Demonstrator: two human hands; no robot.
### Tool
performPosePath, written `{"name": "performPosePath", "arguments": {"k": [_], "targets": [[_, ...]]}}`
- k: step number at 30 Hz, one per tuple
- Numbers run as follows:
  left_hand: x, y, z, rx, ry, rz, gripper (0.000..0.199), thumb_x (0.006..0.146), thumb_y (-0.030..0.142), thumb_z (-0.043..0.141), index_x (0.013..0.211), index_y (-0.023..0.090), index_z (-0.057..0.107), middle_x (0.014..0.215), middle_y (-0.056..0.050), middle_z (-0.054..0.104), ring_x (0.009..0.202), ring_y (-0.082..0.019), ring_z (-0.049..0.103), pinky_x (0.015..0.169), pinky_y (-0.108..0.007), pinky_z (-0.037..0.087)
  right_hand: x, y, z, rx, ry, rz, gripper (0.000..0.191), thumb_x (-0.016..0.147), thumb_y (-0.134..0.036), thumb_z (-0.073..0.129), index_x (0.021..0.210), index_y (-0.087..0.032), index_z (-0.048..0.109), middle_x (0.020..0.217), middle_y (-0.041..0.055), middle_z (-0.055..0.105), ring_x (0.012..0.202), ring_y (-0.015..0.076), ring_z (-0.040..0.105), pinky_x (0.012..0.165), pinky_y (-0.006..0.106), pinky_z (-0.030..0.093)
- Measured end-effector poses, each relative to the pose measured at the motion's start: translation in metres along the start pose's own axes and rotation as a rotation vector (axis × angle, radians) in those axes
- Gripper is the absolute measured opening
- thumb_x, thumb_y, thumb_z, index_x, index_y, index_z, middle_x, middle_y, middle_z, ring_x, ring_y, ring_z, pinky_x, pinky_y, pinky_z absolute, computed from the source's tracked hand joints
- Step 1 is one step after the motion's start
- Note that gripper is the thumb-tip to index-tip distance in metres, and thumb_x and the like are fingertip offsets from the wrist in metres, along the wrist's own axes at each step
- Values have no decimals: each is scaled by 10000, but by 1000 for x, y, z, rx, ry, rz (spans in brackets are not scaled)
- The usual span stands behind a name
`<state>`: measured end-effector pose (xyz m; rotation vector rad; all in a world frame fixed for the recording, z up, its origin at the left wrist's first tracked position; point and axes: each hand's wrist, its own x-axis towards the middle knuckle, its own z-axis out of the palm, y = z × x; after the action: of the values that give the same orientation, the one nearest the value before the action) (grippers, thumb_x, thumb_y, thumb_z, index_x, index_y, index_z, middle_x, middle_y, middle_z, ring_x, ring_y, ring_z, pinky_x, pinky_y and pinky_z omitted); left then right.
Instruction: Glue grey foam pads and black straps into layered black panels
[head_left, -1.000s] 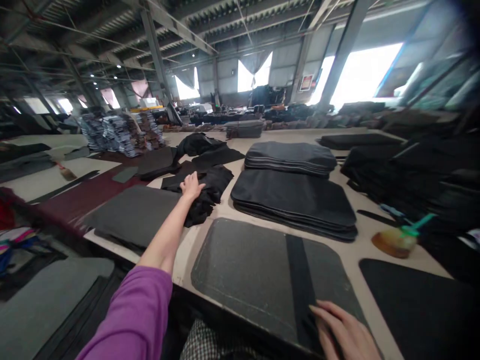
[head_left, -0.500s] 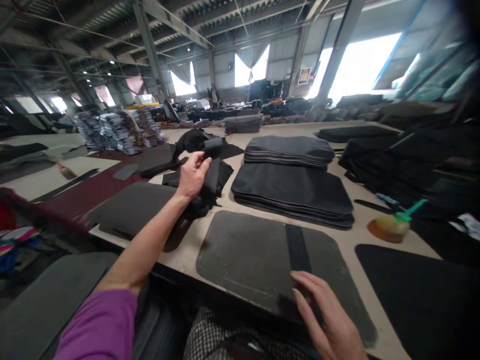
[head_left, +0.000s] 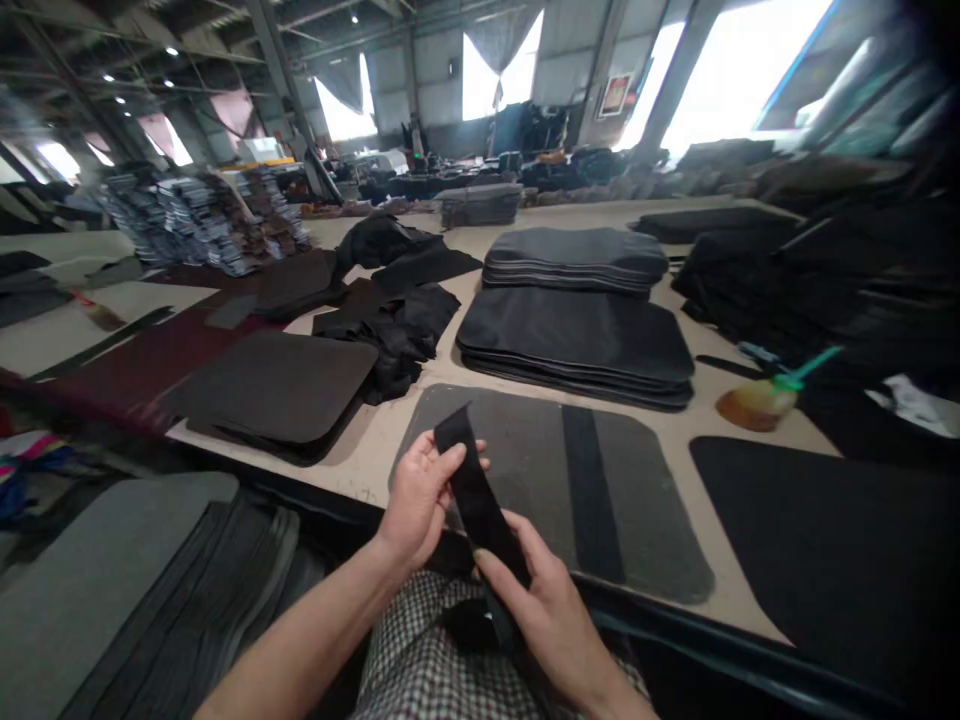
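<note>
Between my two hands hangs a black fabric strip [head_left: 480, 490], held above the table's near edge. My left hand [head_left: 421, 490] pinches it close to its upper end, thumb on top. Lower down, my right hand [head_left: 544, 595] grips the same strip between thumb and fingers, and its lower end drops toward my checked clothing. Just beyond lies a grey rounded panel [head_left: 517, 440] on the table. Another dark strip [head_left: 589, 480] lies across that panel, to the right of my hands.
Behind the panel are stacked black panels [head_left: 574, 345]. A brown panel stack [head_left: 277, 385] and crumpled black scraps [head_left: 405, 325] lie left. On the right stand a bottle of amber liquid with a green nozzle [head_left: 761, 400] and a large black sheet [head_left: 832, 530]. Grey sheets [head_left: 135, 560] are stacked lower left.
My left hand has come back from the black scraps toward me and now holds the strip. My right hand has moved left to grip it too. The view has tilted down.
</note>
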<state>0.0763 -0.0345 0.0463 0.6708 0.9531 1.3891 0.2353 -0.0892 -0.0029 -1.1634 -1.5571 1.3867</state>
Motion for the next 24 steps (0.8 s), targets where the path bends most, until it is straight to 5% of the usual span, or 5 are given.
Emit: {"name": "performPosePath", "arguments": {"k": [6, 10, 14, 17, 24], "targets": [[53, 5, -65, 244, -74, -192, 346, 806, 457, 805, 1017, 210, 686, 934, -30, 746, 725, -124, 700, 672, -242, 601, -10, 15, 1, -60, -67, 83, 414, 1068, -481, 376, 1358, -246, 554, 1131, 70, 718, 1019, 240, 685, 986, 415, 531], [89, 8, -82, 429, -170, -254, 332, 807, 504, 783, 910, 209, 670, 759, 19, 664, 571, -85, 596, 549, -199, 506, -6, 19, 2, -82, -60, 77, 398, 1079, -445, 357, 1383, -261, 535, 1234, 83, 691, 1116, 241, 661, 1010, 415, 525], [130, 14, -78, 784, -294, -99, 327, 850, 523, 706, 906, 202, 690, 671, 25, 635, 514, -90, 496, 488, -200, 355, 3, 24, -1, -148, 65, 11, 383, 1072, -406, 374, 1396, -234, 486, 1319, 122, 643, 1216, 246, 632, 1050, 422, 515], [166, 12, -72, 1010, -327, 64, 299, 857, 501, 678, 890, 206, 716, 705, 20, 654, 591, -118, 534, 560, -228, 384, 12, 27, -2, -165, 137, -15, 425, 1074, -385, 354, 1468, -229, 381, 1275, 125, 649, 1173, 236, 660, 1013, 413, 541], [234, -8, -58, 1413, -403, 443, 168, 876, 368, 683, 834, 212, 726, 865, -13, 724, 835, -179, 624, 772, -285, 447, 48, 5, 5, 50, 33, 191, 236, 1047, -436, 394, 1158, -232, 436, 652, -65, 584, 533, 155, 636, 577, 267, 512]]}}
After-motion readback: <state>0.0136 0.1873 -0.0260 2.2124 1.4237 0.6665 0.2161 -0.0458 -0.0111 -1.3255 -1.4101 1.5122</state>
